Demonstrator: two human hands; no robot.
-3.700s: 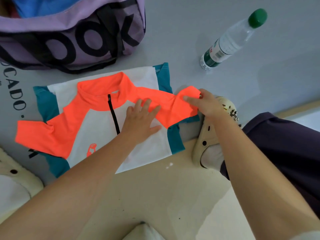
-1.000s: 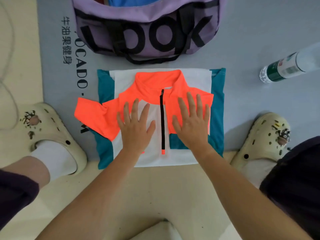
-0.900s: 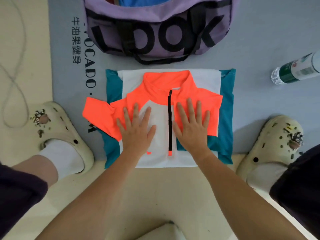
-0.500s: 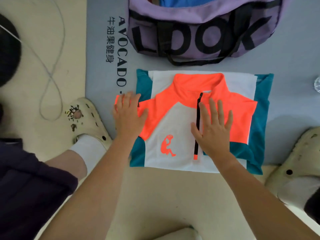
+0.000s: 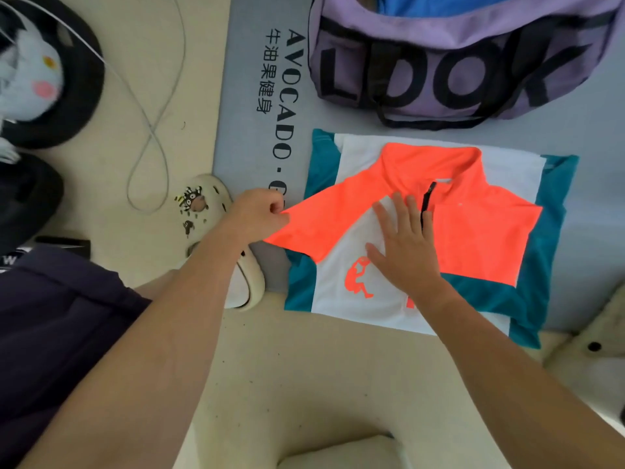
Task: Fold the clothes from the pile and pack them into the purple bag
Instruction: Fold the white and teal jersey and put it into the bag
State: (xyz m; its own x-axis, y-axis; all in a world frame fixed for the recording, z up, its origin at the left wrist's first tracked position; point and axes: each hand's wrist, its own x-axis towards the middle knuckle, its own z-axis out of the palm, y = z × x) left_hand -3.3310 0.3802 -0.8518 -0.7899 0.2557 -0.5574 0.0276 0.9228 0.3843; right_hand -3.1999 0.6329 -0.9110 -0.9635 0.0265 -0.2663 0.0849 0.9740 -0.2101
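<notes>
Since the frame half a second earlier, the left hand (image 5: 255,214) has gone from lying flat on the orange sleeve to pinching its tip with curled fingers, drawing the sleeve (image 5: 324,221) out taut toward the mat's left edge, while the right hand (image 5: 404,247) has slid a little left and now presses flat, fingers straight and spread, on the white chest panel just beside the black zipper (image 5: 426,201). The shirt (image 5: 473,238), orange, white and teal, lies face up on the grey mat (image 5: 250,143) near its front edge, its lower part reaching onto the beige floor (image 5: 304,374); its other sleeve is already folded in across the chest. Just behind the shirt, near the mat's far edge, sits the purple bag (image 5: 466,62) with large black lettering; its mouth is open, and blue fabric (image 5: 439,3) shows inside at the top edge of the view. A cream clog (image 5: 220,238) on the person's left foot rests at the mat's left edge just beneath the left hand. A thin cable (image 5: 152,123) loops on the floor to the left.
</notes>
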